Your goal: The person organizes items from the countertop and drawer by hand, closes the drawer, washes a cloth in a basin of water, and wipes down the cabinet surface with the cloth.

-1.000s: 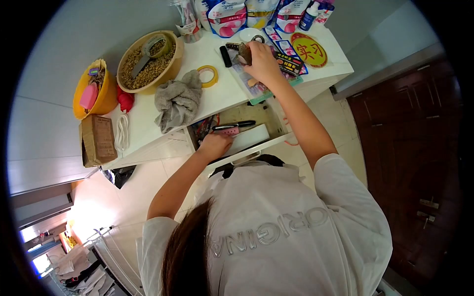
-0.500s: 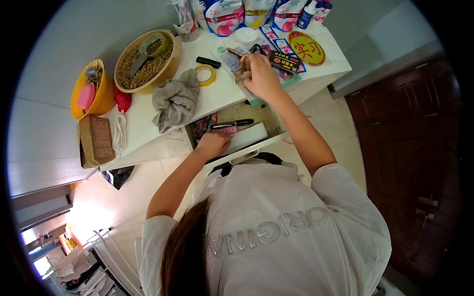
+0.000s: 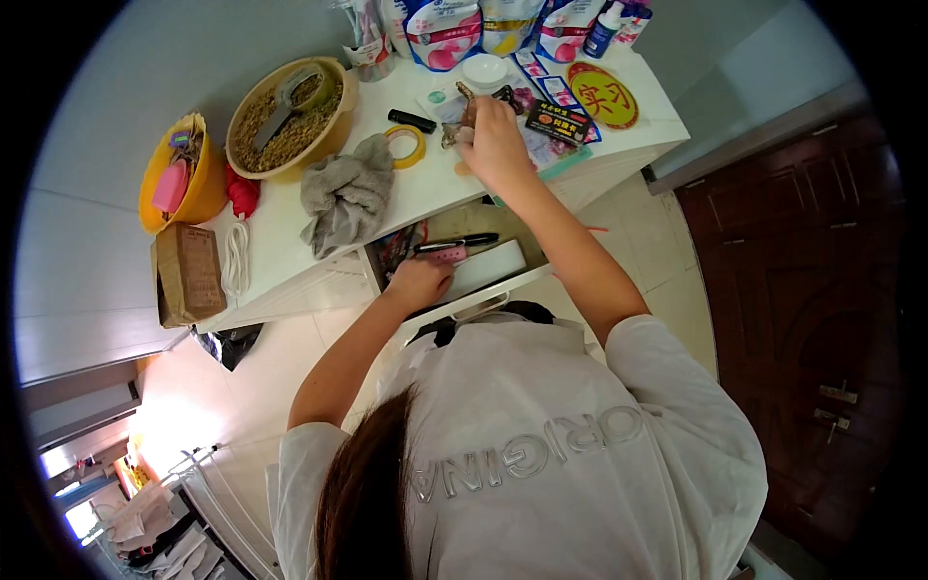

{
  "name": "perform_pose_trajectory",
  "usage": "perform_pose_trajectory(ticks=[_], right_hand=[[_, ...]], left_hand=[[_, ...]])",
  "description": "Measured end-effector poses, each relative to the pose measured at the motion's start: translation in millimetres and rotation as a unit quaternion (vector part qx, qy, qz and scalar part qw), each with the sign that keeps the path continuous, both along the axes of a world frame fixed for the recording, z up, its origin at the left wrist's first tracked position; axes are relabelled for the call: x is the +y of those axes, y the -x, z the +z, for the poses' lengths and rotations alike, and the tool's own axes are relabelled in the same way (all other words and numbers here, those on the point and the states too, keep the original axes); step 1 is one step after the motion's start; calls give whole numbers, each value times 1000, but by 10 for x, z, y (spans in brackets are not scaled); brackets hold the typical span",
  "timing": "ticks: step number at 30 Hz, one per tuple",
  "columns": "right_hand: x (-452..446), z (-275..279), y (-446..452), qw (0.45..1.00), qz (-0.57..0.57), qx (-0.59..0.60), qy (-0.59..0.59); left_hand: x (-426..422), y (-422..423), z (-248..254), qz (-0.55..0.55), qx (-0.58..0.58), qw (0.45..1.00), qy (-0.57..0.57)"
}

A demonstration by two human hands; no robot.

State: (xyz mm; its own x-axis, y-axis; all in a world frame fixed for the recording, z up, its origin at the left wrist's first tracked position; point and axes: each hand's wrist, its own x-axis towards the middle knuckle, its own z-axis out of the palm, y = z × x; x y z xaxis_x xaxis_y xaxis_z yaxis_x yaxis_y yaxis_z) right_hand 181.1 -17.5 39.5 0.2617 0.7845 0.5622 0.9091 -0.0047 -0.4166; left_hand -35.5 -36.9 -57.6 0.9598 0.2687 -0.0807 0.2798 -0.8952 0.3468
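Over the white tabletop, my right hand [image 3: 495, 145] is closed, its fingers pinching a brown mottled, patterned item [image 3: 464, 92] that sticks out past the fingertips. Below it lie clear plastic packs and a black card [image 3: 558, 122] with yellow lettering. My left hand [image 3: 420, 282] is at the left front of the open drawer [image 3: 534, 217], fingers curled inward; what they grip is hidden. Close to those fingers are a pink item [image 3: 448, 254], a black pen [image 3: 464, 242] and a white box [image 3: 493, 268].
On the table are a grey cloth [image 3: 348, 193], yellow tape [image 3: 407, 147], a black cylinder [image 3: 412, 121], a tub of pellets [image 3: 290, 121] and a yellow basket [image 3: 198, 188]. Detergent pouches [image 3: 442, 34] stand behind. A brown box [image 3: 188, 275] sits at the left edge.
My right hand has moved slightly left with the brown patterned item, which is now tilted more upright. My left hand and the drawer look the same.
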Motion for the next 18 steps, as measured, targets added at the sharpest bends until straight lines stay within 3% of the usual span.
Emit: perform_pose_trajectory(ticks=[10,18], right_hand=[[-332,49,203,1000,-22,18,5],[-628,90,303,997,64,41,11]], left_hand=[[15,-6,-4,-6,9,1000,6],[6,-2,21,-1,-19,1000,9]])
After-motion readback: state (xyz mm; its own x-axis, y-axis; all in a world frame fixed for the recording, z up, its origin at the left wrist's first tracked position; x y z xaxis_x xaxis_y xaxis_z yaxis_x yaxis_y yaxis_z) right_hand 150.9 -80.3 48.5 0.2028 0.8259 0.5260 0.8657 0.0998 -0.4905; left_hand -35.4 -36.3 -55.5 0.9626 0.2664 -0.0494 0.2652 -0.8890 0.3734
